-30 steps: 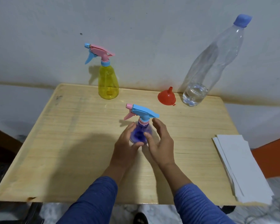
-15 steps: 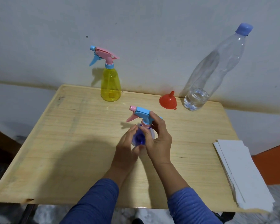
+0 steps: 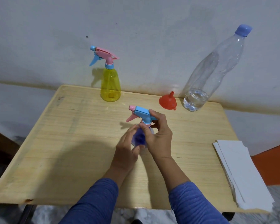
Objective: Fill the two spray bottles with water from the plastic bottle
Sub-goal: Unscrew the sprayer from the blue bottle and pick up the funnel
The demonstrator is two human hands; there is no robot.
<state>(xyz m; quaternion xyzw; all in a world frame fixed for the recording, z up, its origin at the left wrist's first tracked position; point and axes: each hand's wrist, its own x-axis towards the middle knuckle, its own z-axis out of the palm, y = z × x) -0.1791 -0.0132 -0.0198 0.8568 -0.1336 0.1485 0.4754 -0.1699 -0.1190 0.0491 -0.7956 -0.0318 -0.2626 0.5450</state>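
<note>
- Far beyond the left hand (image 3: 127,149), toward the wall: yellow spray bottle (image 3: 110,85), upright at the table's (image 3: 58,143) back edge, pink-and-blue trigger head screwed on; no water level discernible inside.
- Between both hands, mid-table: blue spray bottle (image 3: 138,136), upright, blue-and-pink trigger head (image 3: 141,113) on top, nozzle pointing left; contents hard to tell.
- Left hand: fingers loosely curved round the blue body's left side, thumb at its base, gripping.
- Right hand (image 3: 158,136): fingers and thumb curled round the collar just under the trigger head, pinching it.
- Beyond the right hand: red funnel (image 3: 167,101), mouth down, spout up.
- Just right of the funnel: clear plastic bottle (image 3: 212,70), blue cap on, shallow water at the bottom only.
- Right of the right hand, at the table's edge: stack of white paper (image 3: 242,173).
</note>
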